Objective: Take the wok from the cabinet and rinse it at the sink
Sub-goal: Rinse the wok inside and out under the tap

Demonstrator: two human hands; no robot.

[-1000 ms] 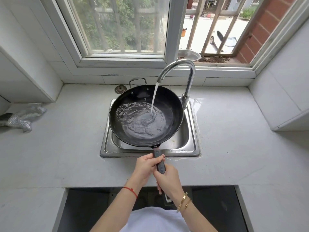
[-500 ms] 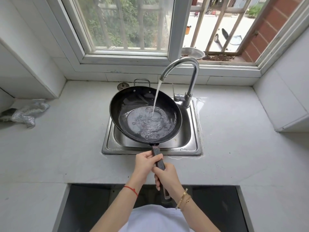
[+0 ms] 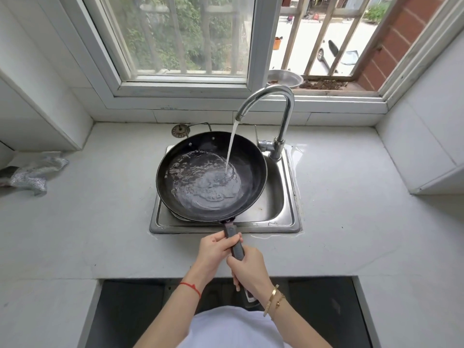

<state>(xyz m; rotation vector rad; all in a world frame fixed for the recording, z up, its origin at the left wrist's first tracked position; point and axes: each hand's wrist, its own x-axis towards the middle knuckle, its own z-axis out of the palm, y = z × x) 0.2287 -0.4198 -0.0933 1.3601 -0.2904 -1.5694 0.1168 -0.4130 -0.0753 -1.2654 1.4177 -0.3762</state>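
A black wok (image 3: 185,156) hangs over the steel sink (image 3: 281,197), its bowl filling most of the basin. Water runs from the curved chrome faucet (image 3: 283,104) and strikes the wok's right inner side, swirling in a shallow pool across the bottom. Both hands hold the dark long handle (image 3: 234,241). My left hand (image 3: 216,249) grips it nearer the wok, and my right hand (image 3: 247,268) grips it just behind, toward my body. The handle's end is hidden under my right wrist.
A crumpled silver cloth (image 3: 32,172) lies on the white counter (image 3: 100,222) at far left. A round metal sink strainer (image 3: 179,130) sits behind the wok. The window ledge holds a steel bowl (image 3: 286,77). An open dark cabinet gap (image 3: 130,310) lies below the counter's front edge.
The wok has shifted left in the sink, so the stream now lands on its right side instead of the middle. The water has swirled toward the left. Both hands keep their hold.
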